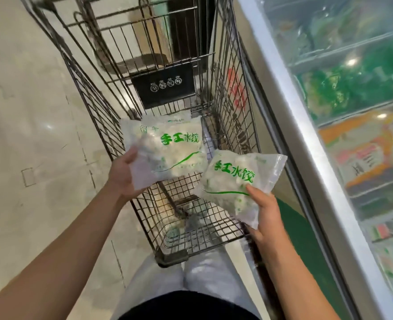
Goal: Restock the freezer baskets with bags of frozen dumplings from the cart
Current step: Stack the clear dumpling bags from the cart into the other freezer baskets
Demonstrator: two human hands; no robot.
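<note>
Two clear bags of frozen dumplings with green print are held above the wire cart [112,125]. My left hand [124,174] grips the left edge of one dumpling bag [167,148], thumb on top. My right hand [263,209] grips the lower right corner of a second dumpling bag [232,179], tilted toward the freezer. More pale bags [179,225] lie blurred at the bottom of the cart. The freezer [306,135] runs along the right, its glass lid [364,100] over coloured packs in wire baskets.
The cart's black child-seat flap [165,85] stands at its far end. Pale tiled floor [29,135] spreads to the left. The freezer's metal rim runs close to the cart's right side. My legs show below the cart's near end.
</note>
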